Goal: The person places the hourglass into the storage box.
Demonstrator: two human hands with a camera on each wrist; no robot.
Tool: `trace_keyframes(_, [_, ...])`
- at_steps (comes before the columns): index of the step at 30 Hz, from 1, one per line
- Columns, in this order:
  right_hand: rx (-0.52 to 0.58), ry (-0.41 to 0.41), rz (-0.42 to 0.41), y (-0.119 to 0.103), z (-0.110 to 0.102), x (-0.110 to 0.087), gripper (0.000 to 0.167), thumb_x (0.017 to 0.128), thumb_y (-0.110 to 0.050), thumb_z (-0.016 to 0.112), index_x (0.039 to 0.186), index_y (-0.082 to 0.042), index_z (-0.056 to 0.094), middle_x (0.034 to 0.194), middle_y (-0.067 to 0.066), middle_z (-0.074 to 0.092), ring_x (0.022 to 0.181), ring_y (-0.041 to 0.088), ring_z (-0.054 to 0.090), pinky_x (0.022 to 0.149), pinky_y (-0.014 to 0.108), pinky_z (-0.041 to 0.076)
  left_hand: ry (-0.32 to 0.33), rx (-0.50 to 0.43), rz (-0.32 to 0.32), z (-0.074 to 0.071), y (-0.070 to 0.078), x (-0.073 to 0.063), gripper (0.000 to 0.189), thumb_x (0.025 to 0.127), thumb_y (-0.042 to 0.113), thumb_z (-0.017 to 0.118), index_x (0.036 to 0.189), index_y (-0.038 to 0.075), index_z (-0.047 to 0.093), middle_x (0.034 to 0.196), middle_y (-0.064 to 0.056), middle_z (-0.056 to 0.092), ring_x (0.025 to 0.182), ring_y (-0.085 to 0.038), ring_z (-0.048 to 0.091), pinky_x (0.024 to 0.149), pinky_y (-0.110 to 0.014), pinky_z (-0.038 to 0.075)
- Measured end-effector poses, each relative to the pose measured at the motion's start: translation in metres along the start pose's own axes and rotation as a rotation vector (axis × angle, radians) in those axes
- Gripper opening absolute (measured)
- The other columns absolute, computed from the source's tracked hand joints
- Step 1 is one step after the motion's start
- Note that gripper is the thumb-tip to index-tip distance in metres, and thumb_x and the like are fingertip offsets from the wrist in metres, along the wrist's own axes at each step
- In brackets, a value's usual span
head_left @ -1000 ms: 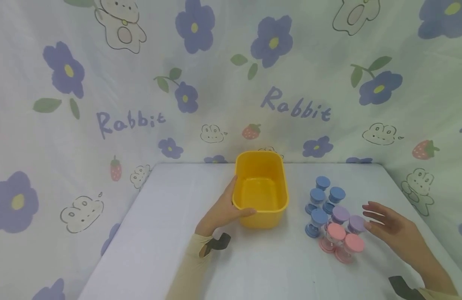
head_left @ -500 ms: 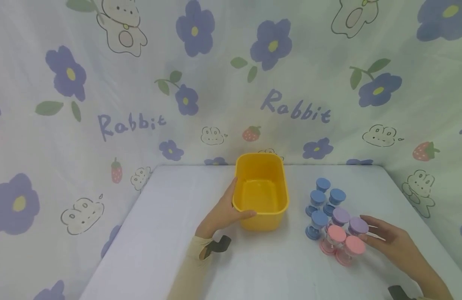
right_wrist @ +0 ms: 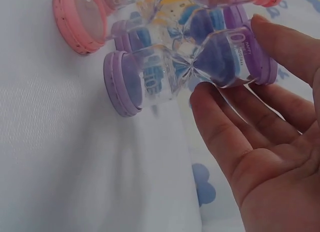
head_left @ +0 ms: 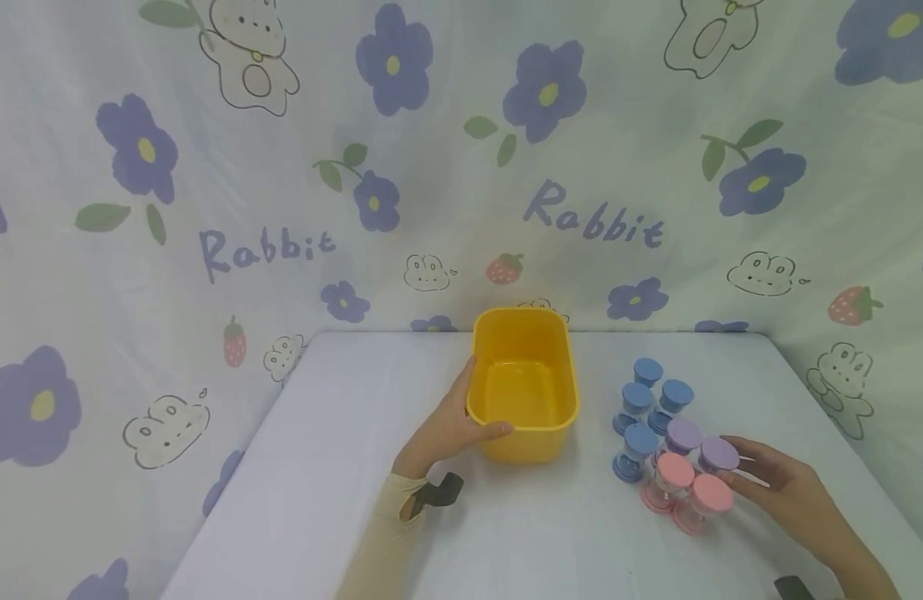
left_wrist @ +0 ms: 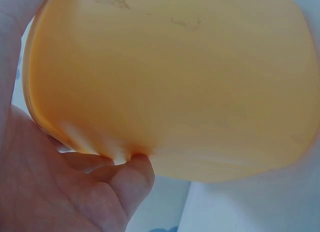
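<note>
At the left of the yellow basin (head_left: 526,445) I see, through the head camera, a beige sleeve (head_left: 382,533) and, at its end, the left hand (head_left: 445,427). This hand grips the basin: the thumb lies over the near part of the rim and the fingers press on the left outer wall, with the wall between them. The basin is on the white table (head_left: 319,467), and I can look down to its inner floor. Behind it hangs a curtain (head_left: 450,196) with flowers and rabbits.

To the right of the basin, nearest to it, stand four blue hourglasses (head_left: 637,397). Farther right from the basin, and closer to the person, are two pink hourglasses (head_left: 675,472). Just behind these, on the same side of the basin, I find the inner purple hourglass (head_left: 684,435) and then the outer purple hourglass (head_left: 720,454).

Farthest to the right of the basin is the right hand (head_left: 787,487). Its thumb and fingers are bent around the outer purple hourglass, about as wide apart as the glass. The right wrist camera shows the thumb at the purple cap and one fingertip near the narrow neck; how firmly they press, I cannot tell.
</note>
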State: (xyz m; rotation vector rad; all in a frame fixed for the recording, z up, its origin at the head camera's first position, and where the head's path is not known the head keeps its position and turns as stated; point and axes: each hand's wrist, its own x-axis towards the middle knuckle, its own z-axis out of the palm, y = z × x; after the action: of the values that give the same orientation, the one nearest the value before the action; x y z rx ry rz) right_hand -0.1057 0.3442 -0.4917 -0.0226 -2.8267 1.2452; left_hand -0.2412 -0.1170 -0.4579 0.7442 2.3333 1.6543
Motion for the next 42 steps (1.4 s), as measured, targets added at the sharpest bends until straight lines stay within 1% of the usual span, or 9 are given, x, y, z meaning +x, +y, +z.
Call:
trace_keyframes(6, [-0.015, 0.005, 0.032, -0.001, 0.0, -0.001, 0.068, 0.092, -0.042, 0.077, 0.146, -0.008, 0.055, 0.13, -0.029, 0.057, 0.101, -0.035, 0.037, 0.076, 0.014, 0.059, -0.009, -0.009, 0.008, 0.001, 0.0, 0.0, 0.111, 0.08, 0.029, 0.089, 0.159, 0.05, 0.013, 0.151, 0.016, 0.046, 0.132, -0.017, 0.053, 0.12, -0.062, 0.039])
trace_keyframes(8, [-0.016, 0.009, 0.037, 0.0, 0.001, -0.001, 0.068, 0.092, -0.043, 0.077, 0.146, -0.008, 0.055, 0.13, -0.029, 0.057, 0.101, -0.035, 0.037, 0.076, 0.014, 0.059, -0.006, -0.001, -0.002, 0.001, 0.0, 0.0, 0.113, 0.08, 0.032, 0.089, 0.16, 0.048, 0.012, 0.152, 0.016, 0.045, 0.134, -0.02, 0.051, 0.121, -0.062, 0.038])
trace_keyframes(13, [0.004, 0.025, 0.02, 0.002, 0.002, -0.001, 0.066, 0.092, -0.041, 0.077, 0.145, -0.008, 0.056, 0.119, -0.049, 0.043, 0.102, -0.035, 0.039, 0.076, 0.01, 0.057, 0.0, 0.01, -0.01, 0.001, -0.001, -0.001, 0.114, 0.079, 0.038, 0.089, 0.162, 0.043, 0.01, 0.155, 0.015, 0.043, 0.136, -0.02, 0.05, 0.122, -0.061, 0.037])
trace_keyframes(18, [-0.008, 0.047, 0.024, 0.005, -0.003, 0.002, 0.065, 0.092, -0.042, 0.077, 0.145, -0.009, 0.056, 0.118, -0.048, 0.044, 0.101, -0.035, 0.039, 0.075, 0.004, 0.052, -0.002, 0.001, -0.003, 0.001, 0.0, -0.001, 0.112, 0.079, 0.038, 0.089, 0.159, 0.049, 0.012, 0.154, 0.017, 0.043, 0.134, -0.016, 0.051, 0.121, -0.062, 0.038])
trace_keyframes(25, [-0.048, 0.068, 0.057, 0.0, -0.013, 0.007, 0.068, 0.092, -0.046, 0.077, 0.146, -0.01, 0.055, 0.129, -0.018, 0.062, 0.099, -0.036, 0.035, 0.073, 0.001, 0.049, -0.002, -0.014, 0.018, 0.0, 0.002, 0.001, 0.109, 0.08, 0.033, 0.089, 0.159, 0.048, 0.015, 0.15, 0.014, 0.047, 0.129, -0.016, 0.054, 0.119, -0.063, 0.04])
trace_keyframes(30, [-0.029, 0.082, 0.03, -0.006, -0.017, 0.007, 0.067, 0.091, -0.041, 0.079, 0.144, -0.007, 0.056, 0.116, -0.044, 0.047, 0.099, -0.036, 0.037, 0.073, 0.0, 0.048, 0.005, -0.008, 0.006, 0.0, 0.001, 0.001, 0.111, 0.08, 0.036, 0.089, 0.16, 0.046, 0.013, 0.15, 0.016, 0.046, 0.129, -0.015, 0.053, 0.119, -0.061, 0.04])
trace_keyframes(32, [-0.023, 0.088, 0.012, -0.007, -0.018, 0.007, 0.066, 0.091, -0.039, 0.079, 0.143, -0.006, 0.057, 0.113, -0.049, 0.043, 0.1, -0.035, 0.038, 0.073, 0.0, 0.048, -0.001, -0.02, 0.013, 0.0, 0.001, 0.001, 0.11, 0.08, 0.034, 0.089, 0.159, 0.047, 0.014, 0.149, 0.015, 0.047, 0.129, -0.015, 0.054, 0.118, -0.062, 0.041])
trace_keyframes(38, [0.05, 0.114, -0.085, -0.013, -0.027, 0.009, 0.057, 0.092, -0.023, 0.08, 0.14, -0.003, 0.058, 0.117, -0.045, 0.053, 0.105, -0.032, 0.048, 0.077, 0.0, 0.05, -0.013, -0.038, 0.029, -0.001, 0.0, 0.002, 0.109, 0.081, 0.025, 0.088, 0.158, 0.048, 0.016, 0.15, 0.012, 0.047, 0.128, -0.016, 0.055, 0.117, -0.056, 0.045])
trace_keyframes(42, [0.108, 0.127, -0.143, -0.02, -0.034, 0.011, 0.052, 0.091, -0.013, 0.08, 0.138, -0.003, 0.06, 0.12, -0.04, 0.059, 0.108, -0.027, 0.054, 0.079, 0.002, 0.052, -0.014, -0.036, 0.03, -0.001, 0.0, 0.001, 0.109, 0.08, 0.028, 0.089, 0.158, 0.049, 0.015, 0.151, 0.013, 0.046, 0.129, -0.015, 0.054, 0.117, -0.059, 0.043])
